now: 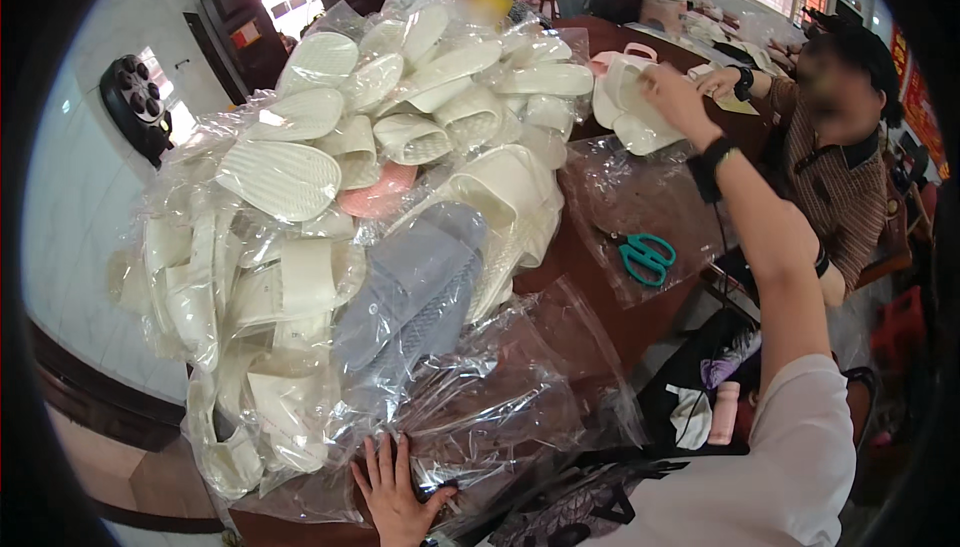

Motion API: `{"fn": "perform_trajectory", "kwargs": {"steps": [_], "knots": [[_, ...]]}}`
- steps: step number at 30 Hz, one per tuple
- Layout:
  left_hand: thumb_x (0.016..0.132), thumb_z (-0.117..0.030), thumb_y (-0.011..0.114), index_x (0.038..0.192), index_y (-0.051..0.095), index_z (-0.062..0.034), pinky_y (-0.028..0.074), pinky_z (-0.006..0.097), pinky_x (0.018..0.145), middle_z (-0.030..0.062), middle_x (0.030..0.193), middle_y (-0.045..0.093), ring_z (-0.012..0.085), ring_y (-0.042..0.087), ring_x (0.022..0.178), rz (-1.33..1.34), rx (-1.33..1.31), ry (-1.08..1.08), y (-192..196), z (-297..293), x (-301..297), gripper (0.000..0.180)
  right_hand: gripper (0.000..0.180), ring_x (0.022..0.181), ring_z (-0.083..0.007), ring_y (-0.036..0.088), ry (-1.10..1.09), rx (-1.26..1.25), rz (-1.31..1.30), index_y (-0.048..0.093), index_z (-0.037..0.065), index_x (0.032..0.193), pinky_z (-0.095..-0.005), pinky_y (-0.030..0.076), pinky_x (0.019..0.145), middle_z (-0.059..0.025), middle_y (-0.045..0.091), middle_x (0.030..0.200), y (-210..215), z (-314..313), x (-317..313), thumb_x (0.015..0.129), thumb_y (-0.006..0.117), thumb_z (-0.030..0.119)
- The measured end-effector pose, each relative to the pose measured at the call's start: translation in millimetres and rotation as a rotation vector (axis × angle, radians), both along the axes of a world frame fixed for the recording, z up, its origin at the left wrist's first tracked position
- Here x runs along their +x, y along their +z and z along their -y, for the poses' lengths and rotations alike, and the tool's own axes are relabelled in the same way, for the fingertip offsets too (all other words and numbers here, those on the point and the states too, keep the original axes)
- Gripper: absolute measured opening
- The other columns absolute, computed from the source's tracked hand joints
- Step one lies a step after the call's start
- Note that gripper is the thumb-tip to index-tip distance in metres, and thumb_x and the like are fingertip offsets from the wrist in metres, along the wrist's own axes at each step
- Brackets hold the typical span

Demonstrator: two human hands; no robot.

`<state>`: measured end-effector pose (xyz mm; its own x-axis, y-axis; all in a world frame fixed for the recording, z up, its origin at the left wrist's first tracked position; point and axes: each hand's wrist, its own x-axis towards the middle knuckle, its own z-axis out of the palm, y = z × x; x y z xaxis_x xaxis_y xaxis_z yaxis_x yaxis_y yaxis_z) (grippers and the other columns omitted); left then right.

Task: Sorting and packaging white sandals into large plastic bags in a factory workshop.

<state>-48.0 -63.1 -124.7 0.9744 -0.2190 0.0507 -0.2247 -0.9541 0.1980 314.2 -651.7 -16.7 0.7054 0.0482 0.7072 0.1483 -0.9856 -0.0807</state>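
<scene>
My left hand (395, 495) lies flat with fingers spread on clear plastic bags (500, 397) at the table's near edge. At the far right my outstretched right hand (677, 99) has its fingers closed at a pair of white slippers (640, 127); the fingertips are somewhat blurred. A pink strap (640, 50) shows just behind that pair. Beside my left hand rises a large heap of bagged white slippers (280, 182). A grey pair (415, 282) in clear plastic lies on the heap's near side, and a pink slipper (380, 192) is tucked among the white ones.
Teal-handled scissors (647, 259) lie on a flat clear bag (625, 187) right of the heap. A co-worker in a brown striped shirt (835, 172) sits at the right, one hand near the white pair. Below the table edge are a pink bottle (725, 413) and dark cloth.
</scene>
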Motion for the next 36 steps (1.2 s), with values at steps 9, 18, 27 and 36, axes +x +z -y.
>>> {"fn": "perform_trajectory", "kwargs": {"steps": [9,18,27,36], "knots": [[0.073,-0.066,0.067,0.149,0.038,-0.0082,0.011,0.063,0.115,0.0172,0.157,0.03,0.0405,0.024,0.146,-0.015,0.003,0.04,-3,3,3,0.1,0.045,0.102,-0.0362,0.06,0.139,-0.005,-0.604,0.063,0.008,0.116,-0.0442,0.049,0.085,-0.0157,0.061,0.105,-93,-76,-164,0.082,0.073,0.036],[0.077,-0.066,0.062,0.148,0.039,-0.0073,0.014,0.063,0.114,0.0183,0.156,0.032,0.0416,0.027,0.143,0.049,-0.027,0.015,-2,0,0,0.095,0.036,0.085,-0.0275,0.06,0.315,0.268,-0.448,0.064,0.003,0.109,-0.0387,0.047,0.072,-0.0116,0.059,0.093,-109,-97,-187,0.084,0.074,0.027],[0.075,-0.069,0.064,0.145,0.044,-0.0063,0.014,0.066,0.113,0.018,0.151,0.039,0.0414,0.026,0.144,0.07,-0.032,0.031,-7,-4,-2,0.096,0.022,0.063,-0.0084,0.054,0.351,0.956,-0.5,0.065,-0.001,0.094,-0.0259,0.043,0.054,-0.0031,0.063,0.078,-68,-104,-49,0.084,0.072,0.017],[0.074,-0.067,0.066,0.148,0.039,-0.0076,0.011,0.062,0.115,0.0161,0.157,0.031,0.0378,0.022,0.147,-0.009,0.002,0.019,-5,1,0,0.098,0.027,0.095,-0.0332,0.065,0.216,0.401,-0.202,0.068,0.001,0.107,-0.0409,0.05,0.084,-0.0184,0.068,0.097,-106,-96,12,0.085,0.065,0.017]]}}
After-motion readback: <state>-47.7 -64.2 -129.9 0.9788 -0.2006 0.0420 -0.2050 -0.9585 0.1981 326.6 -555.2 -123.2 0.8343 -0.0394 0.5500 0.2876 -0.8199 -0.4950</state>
